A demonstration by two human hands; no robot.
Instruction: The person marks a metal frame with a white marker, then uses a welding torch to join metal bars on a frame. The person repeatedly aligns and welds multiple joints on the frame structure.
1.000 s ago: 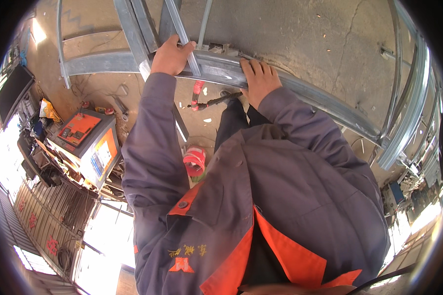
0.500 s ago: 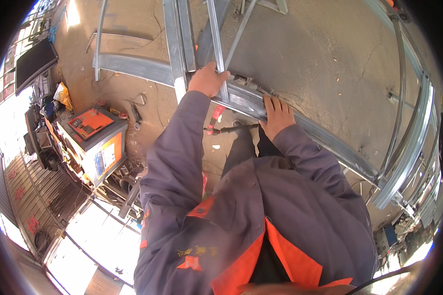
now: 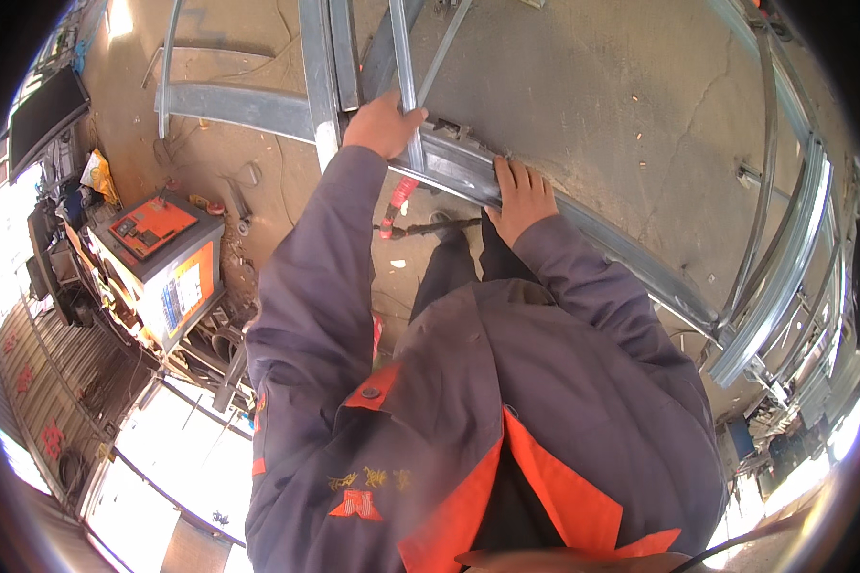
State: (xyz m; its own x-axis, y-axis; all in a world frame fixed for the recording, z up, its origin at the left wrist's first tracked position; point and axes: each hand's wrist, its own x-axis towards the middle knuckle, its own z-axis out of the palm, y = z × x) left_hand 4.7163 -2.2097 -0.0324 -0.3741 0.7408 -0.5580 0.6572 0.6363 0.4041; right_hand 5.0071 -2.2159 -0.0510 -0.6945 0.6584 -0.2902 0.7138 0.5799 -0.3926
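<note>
A long silvery steel beam (image 3: 631, 263) slants across in front of me, part of a metal frame. My left hand (image 3: 382, 126) is closed over its left part, where upright steel channels (image 3: 321, 72) meet it. The left fingertips are hidden, and the thumb reaches toward a thin upright bar (image 3: 403, 57). Farther right along the beam, my right hand (image 3: 524, 199) grips it, fingers laid over the top and thumb on the near side. Below the beam, between the hands, hangs a red-wrapped piece (image 3: 400, 194) beside a dark rod (image 3: 435, 227).
To the left stands a grey and orange box-shaped machine (image 3: 167, 258), with a dark screen (image 3: 48, 124) farther off. A curved steel piece (image 3: 239, 109) lies beyond my left hand. More steel rails (image 3: 784, 277) rise at the right. Cables and small scraps lie on the concrete floor (image 3: 564, 76).
The whole view has shifted slightly, so the frame and surroundings appear a little farther left and up. Both hands keep their places on the beam.
</note>
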